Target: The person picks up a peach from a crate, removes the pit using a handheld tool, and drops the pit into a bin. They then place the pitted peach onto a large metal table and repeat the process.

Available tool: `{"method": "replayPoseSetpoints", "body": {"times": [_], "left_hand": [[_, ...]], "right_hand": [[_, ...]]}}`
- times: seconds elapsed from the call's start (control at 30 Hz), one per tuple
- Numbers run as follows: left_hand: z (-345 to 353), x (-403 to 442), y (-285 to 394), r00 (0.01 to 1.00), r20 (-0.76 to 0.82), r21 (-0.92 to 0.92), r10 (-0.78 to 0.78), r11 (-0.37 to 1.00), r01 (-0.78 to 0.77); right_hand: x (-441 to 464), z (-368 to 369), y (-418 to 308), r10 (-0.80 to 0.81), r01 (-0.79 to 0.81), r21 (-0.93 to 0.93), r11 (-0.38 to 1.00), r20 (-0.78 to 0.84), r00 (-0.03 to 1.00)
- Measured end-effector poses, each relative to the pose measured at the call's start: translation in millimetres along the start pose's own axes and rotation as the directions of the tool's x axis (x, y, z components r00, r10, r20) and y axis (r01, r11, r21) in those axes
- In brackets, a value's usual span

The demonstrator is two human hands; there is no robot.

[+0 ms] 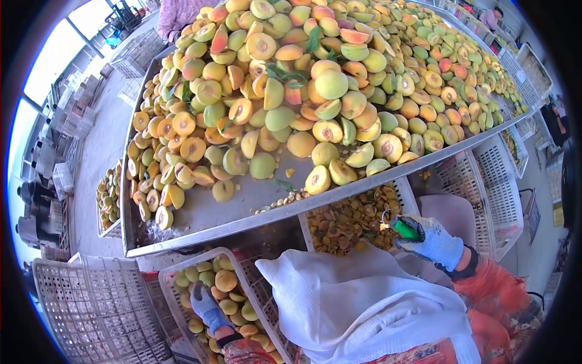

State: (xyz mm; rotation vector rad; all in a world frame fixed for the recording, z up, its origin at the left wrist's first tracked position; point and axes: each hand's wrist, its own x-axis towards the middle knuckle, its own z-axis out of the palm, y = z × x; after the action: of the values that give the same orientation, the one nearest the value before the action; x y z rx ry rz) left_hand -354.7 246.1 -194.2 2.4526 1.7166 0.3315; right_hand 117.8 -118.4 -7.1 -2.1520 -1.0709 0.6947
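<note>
My right hand [434, 240], in a blue glove with a dark palm, is closed round the green handle of a pitting tool [407, 229]. The tool has a thin metal loop at its end, with a bit of orange pulp near it. Below the loop stands a crate of brown-orange pits and scraps [350, 219]. My left hand [207, 307], also gloved, reaches into a white crate [262, 306] filled with yellow-green and orange stone-fruit halves [227, 280]. Its fingers are apart and rest over the fruit; no piece shows in their grip. A white cloth [357, 303] covers my lap.
A metal table [242, 212] heaped with halved stone fruit [332, 84] fills the view ahead. Stacked plastic crates stand at left [100, 306] and right [498, 188]. Another person's pink sleeve [176, 18] shows at the far side. A blue forklift [121, 24] is at the back left.
</note>
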Motion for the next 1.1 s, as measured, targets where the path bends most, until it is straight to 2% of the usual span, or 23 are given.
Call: {"method": "replayPoseSetpoints", "body": {"times": [0.03, 0.07, 0.13, 0.17, 0.2, 0.23, 0.3, 0.33, 0.43, 0.5, 0.57, 0.67, 0.73, 0.77, 0.8, 0.83, 0.87, 0.9, 0.93, 0.97, 1.0, 1.03, 1.1], "left_hand": [[-38.2, 9.5, 82.2, 0.998, -0.03, -0.357, -0.055, 0.933, 0.041], [-77.7, 18.8, 165.6, 0.992, -0.061, -0.669, -0.11, 0.742, 0.041], [-98.2, 38.7, 265.4, 0.999, 0.024, -0.937, -0.039, 0.347, 0.036], [-91.3, 46.9, 294.5, 0.994, 0.046, -0.923, 0.097, 0.385, 0.005], [-88.4, 54.9, 323.0, 0.966, 0.11, -0.822, 0.234, 0.567, -0.044], [-78.1, 65.3, 349.2, 0.912, 0.118, -0.666, 0.393, 0.713, -0.221], [-77.5, 70.7, 410.6, 0.856, 0.328, -0.202, 0.4, 0.915, -0.35], [-63.7, 75.2, 425.7, 0.827, 0.402, -0.069, 0.393, 0.913, -0.401], [-46.8, 79.4, 448.1, 0.779, 0.511, -0.004, 0.362, 0.908, -0.419], [-33.0, 79.8, 447.7, 0.787, 0.478, -0.027, 0.389, 0.903, -0.43], [-29.2, 76.1, 447.4, 0.796, 0.449, -0.294, 0.407, 0.908, -0.299], [-35.9, 66.6, 454.3, 0.905, 0.322, -0.302, 0.279, 0.936, -0.182], [-43.8, 64.9, 445.2, 0.96, 0.169, -0.424, 0.221, 0.896, -0.132], [-48.8, 62.0, 435.4, 0.973, 0.057, -0.477, 0.222, 0.862, -0.169], [-60.3, 59.4, 424.0, 0.983, 0.033, -0.465, 0.179, 0.874, -0.144], [-72.6, 56.1, 419.7, 0.985, 0.157, -0.817, 0.072, 0.569, 0.089], [-82.6, 49.3, 416.6, 0.952, 0.302, -0.949, 0.046, 0.106, 0.296], [-107.7, 37.0, 411.0, 0.922, 0.385, -0.911, 0.04, -0.143, 0.386], [-118.4, 27.2, 401.8, 0.913, 0.397, -0.859, 0.089, -0.315, 0.404], [-126.5, 14.6, 390.4, 0.906, 0.4, -0.776, 0.138, -0.476, 0.415], [-134.0, 1.0, 380.4, 0.901, 0.397, -0.725, 0.176, -0.542, 0.425], [-139.1, -13.7, 373.0, 0.905, 0.397, -0.726, 0.155, -0.549, 0.413], [-145.5, -39.8, 367.6, 0.925, 0.327, -0.66, 0.191, -0.655, 0.369]], "right_hand": [[-0.6, -2.5, -1.4, 0.068, -0.068, 0.027, 0.997, 0.031, 0.997], [-1.4, -3.8, 0.0, 0.069, -0.07, 0.032, 0.997, 0.034, 0.997], [-2.0, -6.0, 3.3, 0.014, -0.014, -0.029, 0.999, 0.011, 1.0], [-2.0, -8.0, 4.1, 0.004, -0.004, -0.015, 1.0, 0.009, 1.0], [-2.9, -10.6, 4.5, -0.011, 0.01, 0.029, 1.0, 0.033, 0.999], [-4.8, -12.7, 5.0, -0.026, 0.021, 0.074, 0.997, 0.057, 0.998], [-8.8, -18.1, 8.2, -0.028, 0.019, 0.131, 0.991, 0.068, 0.997], [-12.0, -21.6, 10.8, -0.023, 0.009, 0.149, 0.989, 0.095, 0.995], [-19.8, -27.2, 22.0, -0.032, 0.022, 0.14, 0.99, 0.072, 0.997], [-27.7, -27.8, 27.2, -0.052, 0.048, 0.114, 0.992, 0.032, 0.998], [-29.9, -31.9, 27.5, 0.015, -0.014, 0.086, 0.996, -0.009, 1.0], [-29.4, -49.6, 18.3, -0.082, 0.082, 0.178, 0.981, -0.008, 0.997], [-28.8, -65.6, 22.5, -0.229, 0.172, 0.415, 0.893, 0.093, 0.969], [-30.9, -58.9, 49.2, -0.145, -0.031, 0.7, 0.714, 0.191, 0.971], [-25.3, -61.3, 47.9, -0.168, -0.12, 0.818, 0.563, 0.256, 0.952], [-22.9, -65.5, 46.5, -0.185, -0.223, 0.89, 0.397, 0.316, 0.931], [-20.0, -60.4, 54.5, -0.205, -0.228, 0.882, 0.412, 0.333, 0.92], [-14.1, -47.0, 65.0, -0.299, 0.256, 0.413, 0.874, 0.043, 0.953], [-10.3, -40.1, 60.9, -0.45, 0.451, 0.044, 0.891, -0.031, 0.892], [-6.5, -33.4, 56.9, -0.587, 0.522, -0.352, 0.777, -0.105, 0.803], [-12.5, -33.2, 47.2, -0.259, 0.27, 0.177, 0.947, -0.082, 0.962], [-20.2, -35.1, 40.9, 0.066, -0.131, 0.61, 0.782, 0.128, 0.99], [-25.2, -35.1, 37.4, 0.037, -0.143, 0.569, 0.81, 0.194, 0.98]]}}
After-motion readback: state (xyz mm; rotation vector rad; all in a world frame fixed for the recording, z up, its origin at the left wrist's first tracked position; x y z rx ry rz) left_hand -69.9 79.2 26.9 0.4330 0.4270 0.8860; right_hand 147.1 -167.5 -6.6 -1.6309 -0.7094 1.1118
